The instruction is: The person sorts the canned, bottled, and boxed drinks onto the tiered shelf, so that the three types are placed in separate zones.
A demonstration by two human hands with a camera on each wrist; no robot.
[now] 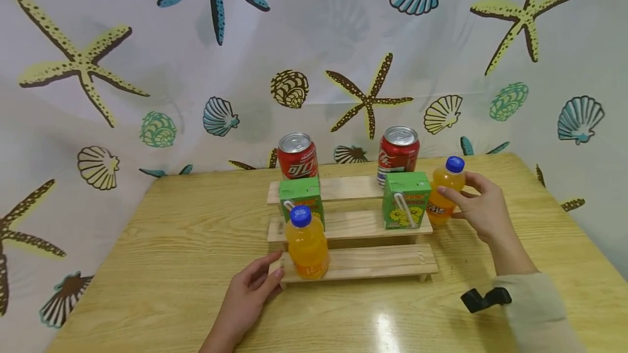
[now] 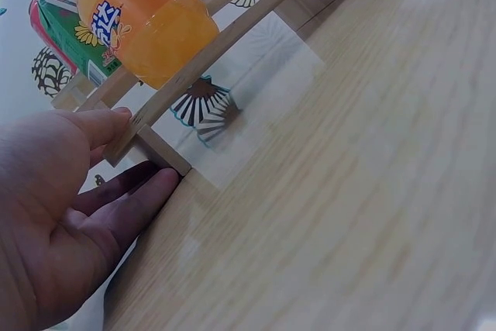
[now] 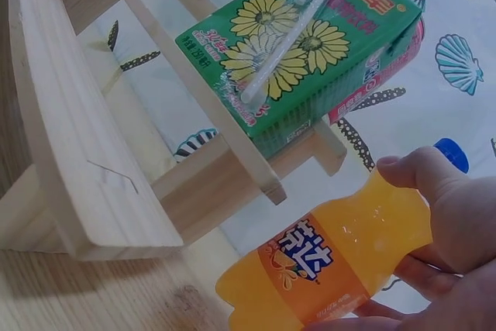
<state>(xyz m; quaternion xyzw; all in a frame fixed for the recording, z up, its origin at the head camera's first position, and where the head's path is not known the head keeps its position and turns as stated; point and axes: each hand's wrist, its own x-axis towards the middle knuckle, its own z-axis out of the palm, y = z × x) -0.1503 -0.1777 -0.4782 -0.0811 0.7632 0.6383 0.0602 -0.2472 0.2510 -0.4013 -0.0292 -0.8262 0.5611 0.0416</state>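
My right hand [image 1: 483, 206] grips an orange soda bottle [image 3: 333, 246] with a blue cap, just right of a three-step wooden rack [image 1: 373, 260]. The bottle is upright beside the rack's middle step; whether its base touches the table cannot be told. My left hand [image 1: 247, 293] holds the left end of the rack's lowest step, fingertips at the board and its foot. Another orange soda bottle [image 1: 308, 249] stands on that step's left end. Green drink cartons with straws, one left [image 1: 299, 192] and one right [image 1: 406, 200], stand on the middle step.
Two red cola cans, one left [image 1: 297, 157] and one right [image 1: 398, 151], stand on the top step. A patterned cloth [image 1: 255, 70] hangs behind the wooden table [image 1: 186, 244]. A black strap piece [image 1: 485, 299] sticks out from the right sleeve [image 1: 535, 304].
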